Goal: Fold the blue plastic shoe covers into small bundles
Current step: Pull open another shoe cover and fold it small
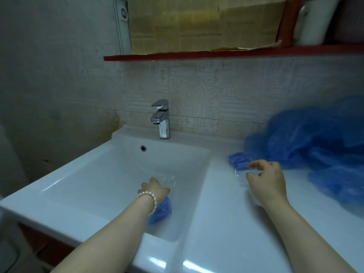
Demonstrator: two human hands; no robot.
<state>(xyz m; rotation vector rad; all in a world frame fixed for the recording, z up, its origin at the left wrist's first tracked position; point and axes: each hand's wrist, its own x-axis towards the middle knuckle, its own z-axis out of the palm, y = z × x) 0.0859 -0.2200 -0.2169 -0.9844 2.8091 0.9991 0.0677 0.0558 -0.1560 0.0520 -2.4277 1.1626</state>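
While her left hand [155, 191] clutches one blue bundle [160, 210] and her right hand [266, 179] pinches clear wrapping [241, 175], the loose pile [315, 146] awaits folding.

Glossy white sink [59, 186], shiny metal tap [162, 120], thin crinkled plastic shoe covers [315, 146].

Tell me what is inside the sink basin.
The left hand reaches into the sink basin, gripping a blue shoe cover bundle. The overflow hole shows on the back wall. The arm hides the drain.
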